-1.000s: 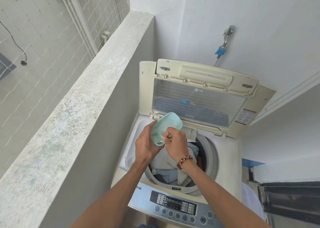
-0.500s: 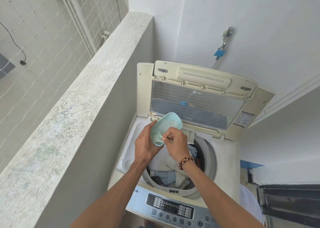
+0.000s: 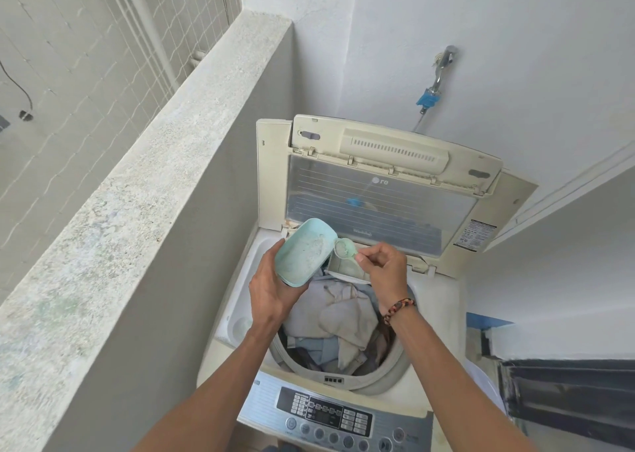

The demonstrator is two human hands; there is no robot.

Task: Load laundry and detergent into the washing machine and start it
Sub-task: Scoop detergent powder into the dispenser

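Observation:
A top-loading washing machine (image 3: 436,300) stands with its lid (image 3: 378,190) raised against the wall. Its drum holds a heap of pale laundry (image 3: 340,317). My left hand (image 3: 271,290) grips a mint-green detergent tub (image 3: 304,252), tilted, with powder inside. My right hand (image 3: 386,266) pinches the handle of a small green scoop (image 3: 344,247) holding powder, just right of the tub's rim. Under the scoop a detergent drawer (image 3: 345,270) sits pulled out at the drum's back edge. The control panel (image 3: 330,417) lies at the machine's front.
A concrete parapet (image 3: 137,190) runs close along the machine's left side, with wire netting (image 3: 86,39) beyond it. A tap (image 3: 438,73) with a blue fitting sticks out of the white wall behind the lid. A dark framed opening (image 3: 567,393) lies at the lower right.
My right hand has drawn the scoop out of the tub and moved it right, over the drawer. The left hand has tipped the tub further, showing its inside.

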